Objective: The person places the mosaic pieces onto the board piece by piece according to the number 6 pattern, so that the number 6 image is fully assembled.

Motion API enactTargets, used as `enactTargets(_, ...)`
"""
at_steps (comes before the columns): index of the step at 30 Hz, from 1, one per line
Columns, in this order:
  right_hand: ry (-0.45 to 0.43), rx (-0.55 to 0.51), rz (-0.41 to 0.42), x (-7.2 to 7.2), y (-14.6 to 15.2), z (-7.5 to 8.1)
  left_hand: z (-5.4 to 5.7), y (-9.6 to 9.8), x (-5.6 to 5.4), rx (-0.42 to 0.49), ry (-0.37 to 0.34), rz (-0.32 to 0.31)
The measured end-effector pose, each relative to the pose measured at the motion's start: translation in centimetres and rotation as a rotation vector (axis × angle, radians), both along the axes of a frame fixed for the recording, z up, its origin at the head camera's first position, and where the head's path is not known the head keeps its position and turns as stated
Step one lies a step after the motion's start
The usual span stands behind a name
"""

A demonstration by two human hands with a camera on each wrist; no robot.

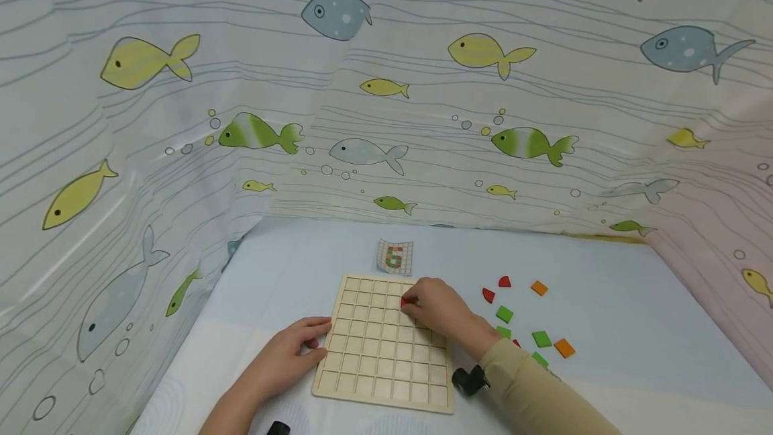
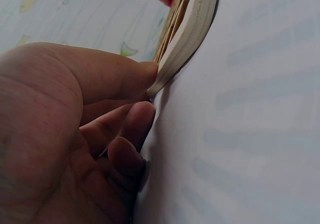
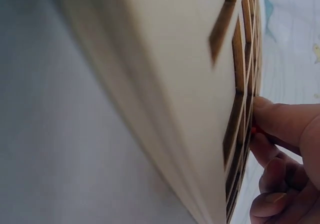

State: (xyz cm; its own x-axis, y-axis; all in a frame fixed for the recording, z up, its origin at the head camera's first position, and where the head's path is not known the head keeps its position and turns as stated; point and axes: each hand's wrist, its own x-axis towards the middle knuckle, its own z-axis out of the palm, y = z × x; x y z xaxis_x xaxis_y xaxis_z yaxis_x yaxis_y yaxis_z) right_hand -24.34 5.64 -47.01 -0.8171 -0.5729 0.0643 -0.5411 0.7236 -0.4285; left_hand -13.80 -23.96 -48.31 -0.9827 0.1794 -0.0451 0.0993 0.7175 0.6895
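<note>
A pale wooden grid board (image 1: 383,354) lies on the table. Over its upper right cells, my right hand (image 1: 443,306) pinches a small red piece (image 1: 404,302) between thumb and fingers; most of the piece is hidden. In the right wrist view, this red piece (image 3: 254,130) shows just at the grid's surface; whether it sits inside a cell, I cannot tell. My left hand (image 1: 290,354) touches the board's left side with thumb and fingertips. The left wrist view shows its thumb (image 2: 120,76) against the board's edge (image 2: 192,34), other fingers loosely bent on the table.
Right of the board lie loose red quarter-round pieces (image 1: 504,281), several green squares (image 1: 541,339) and orange squares (image 1: 564,348). Behind the board is a small gridded pattern card (image 1: 395,258). A fish-print curtain (image 1: 362,113) encloses the table.
</note>
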Motion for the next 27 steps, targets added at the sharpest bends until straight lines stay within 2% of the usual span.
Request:
enactTargets(7,-0.015,0.034,0.007,0.1,0.2,0.0,0.0,-0.1,0.0,0.019,-0.009,-0.002)
enactTargets(14,-0.022,0.019,0.022,0.4,0.7,0.2,0.0,0.0,-0.1,0.012,-0.022,-0.002)
enactTargets(27,-0.073,-0.046,-0.108,1.5,3.5,1.8,0.2,0.0,0.1,0.005,-0.009,-0.003)
